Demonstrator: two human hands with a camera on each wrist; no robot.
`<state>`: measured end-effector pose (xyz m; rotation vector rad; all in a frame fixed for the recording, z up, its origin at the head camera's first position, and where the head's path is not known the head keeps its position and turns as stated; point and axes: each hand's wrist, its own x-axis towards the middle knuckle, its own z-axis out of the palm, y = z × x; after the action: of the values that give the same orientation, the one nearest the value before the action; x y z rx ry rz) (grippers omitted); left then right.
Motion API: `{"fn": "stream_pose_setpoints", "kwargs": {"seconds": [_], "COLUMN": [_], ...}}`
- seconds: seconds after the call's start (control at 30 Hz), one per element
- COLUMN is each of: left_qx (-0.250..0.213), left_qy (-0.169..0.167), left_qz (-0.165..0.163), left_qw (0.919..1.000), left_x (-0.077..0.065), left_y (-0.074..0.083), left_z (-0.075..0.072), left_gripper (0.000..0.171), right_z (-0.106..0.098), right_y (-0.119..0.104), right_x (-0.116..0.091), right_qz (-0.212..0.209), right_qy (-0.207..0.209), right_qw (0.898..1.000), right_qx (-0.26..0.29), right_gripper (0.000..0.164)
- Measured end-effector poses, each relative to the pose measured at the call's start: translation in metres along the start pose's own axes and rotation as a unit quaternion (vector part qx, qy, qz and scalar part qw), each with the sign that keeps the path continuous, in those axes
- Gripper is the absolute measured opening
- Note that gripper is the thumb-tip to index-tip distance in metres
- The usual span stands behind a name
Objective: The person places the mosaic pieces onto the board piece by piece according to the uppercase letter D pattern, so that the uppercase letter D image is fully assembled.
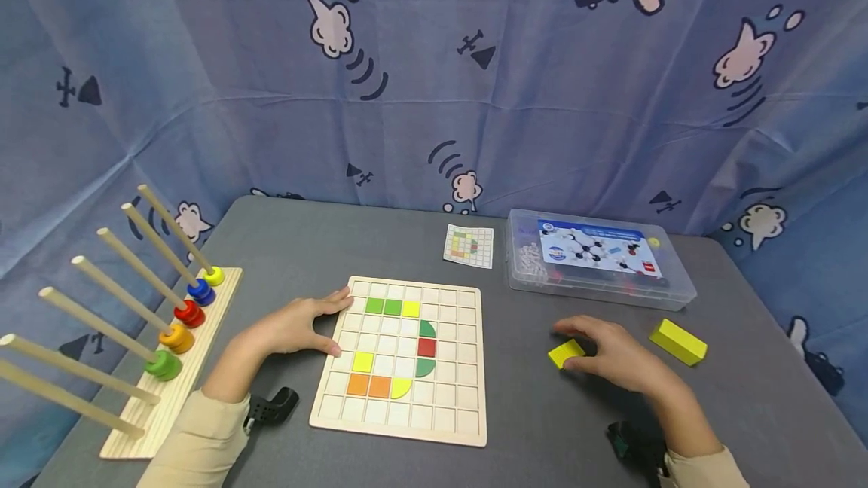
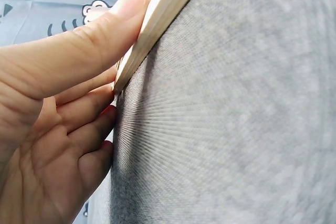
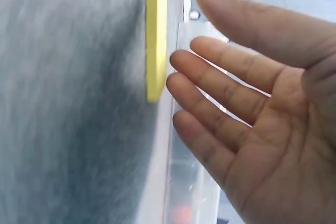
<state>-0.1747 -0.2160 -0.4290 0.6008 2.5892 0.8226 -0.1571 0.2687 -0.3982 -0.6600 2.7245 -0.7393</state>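
Note:
A square wooden grid board (image 1: 468, 367) lies on the table, bearing green, yellow, red and orange tiles in some cells. My left hand (image 1: 298, 328) rests at its left edge. In the left wrist view the thumb (image 2: 123, 11) touches the board's rim (image 2: 157, 24), the other fingers reaching along its side. Over to the right, my right hand (image 1: 610, 352) hovers by a small flat yellow block (image 1: 566, 353), which shows between thumb and fingers. The right wrist view has spread, gently bent fingers and a yellow block (image 3: 156, 45) apart from them.
A longer yellow block (image 1: 678, 342) lies right of my right hand. Behind are a clear plastic case (image 1: 597, 258) and a small pattern card (image 1: 468, 245). At far left stands a wooden peg rack (image 1: 224, 285) with coloured rings and tall slanting pegs. A patterned blue curtain (image 1: 407, 96) hangs behind.

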Motion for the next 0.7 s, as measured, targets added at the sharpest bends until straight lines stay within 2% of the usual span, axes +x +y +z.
{"fn": "stream_pose_setpoints", "kwargs": {"seconds": [0.2, 0.5, 0.7], "left_qx": [-0.004, -0.007, -0.001], "left_qy": [-0.002, -0.001, -0.001], "left_qz": [0.005, 0.007, 0.007], "left_qw": [1.0000, 1.0000, 1.0000], "left_x": [0.002, 0.001, 0.001], "left_y": [-0.001, -0.003, -0.005], "left_z": [0.000, 0.001, 0.002], "left_gripper": [0.092, 0.094, 0.094], "right_z": [-0.003, 0.004, 0.006], "right_y": [0.019, 0.033, 0.034], "right_x": [-0.006, -0.006, -0.004], "right_qz": [0.002, -0.010, 0.037], "right_qy": [-0.006, 0.040, 0.048], "right_qw": [1.000, 0.999, 0.998], "right_qx": [0.009, 0.009, 0.006], "right_gripper": [0.044, 0.028, 0.022]}}
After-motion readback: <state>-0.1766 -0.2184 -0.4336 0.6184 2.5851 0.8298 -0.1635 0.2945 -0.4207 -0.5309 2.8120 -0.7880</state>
